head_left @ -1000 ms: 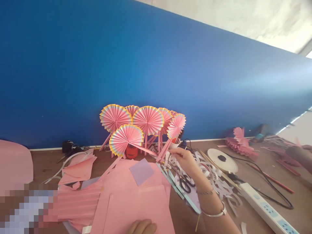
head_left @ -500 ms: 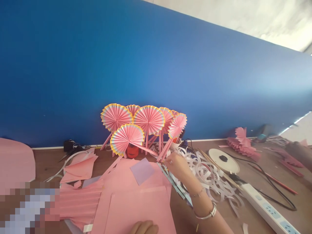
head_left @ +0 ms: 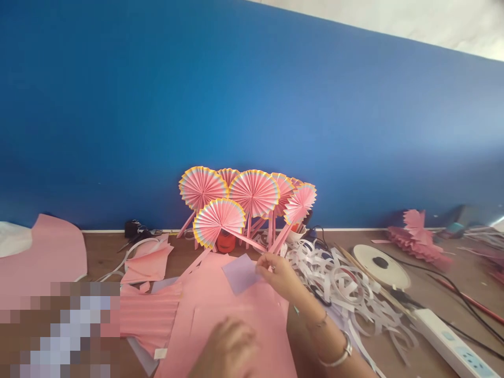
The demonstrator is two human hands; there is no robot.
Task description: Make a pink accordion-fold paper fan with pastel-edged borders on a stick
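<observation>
My right hand (head_left: 277,273) reaches forward over the pink paper sheets (head_left: 220,310). Its fingers pinch the right edge of a small lilac paper square (head_left: 241,273) that lies on the pink sheets. My left hand (head_left: 228,349) is low in the picture, blurred, resting on the nearest pink sheet with its fingers curled down. Behind them a bunch of pink pleated paper fans (head_left: 248,202) on pink sticks leans against the blue wall (head_left: 252,115).
A heap of white paper strips (head_left: 346,283) with black scissors in it lies right of my wrist. Beyond are a white tape reel (head_left: 380,261), a power strip (head_left: 452,341) with cables, and pink pleated pieces (head_left: 417,236). Folded pink paper (head_left: 147,262) lies left.
My right hand has moved left from the strips near the fan sticks to the lilac square. My left hand has risen into view over the pink sheet. The view has shifted.
</observation>
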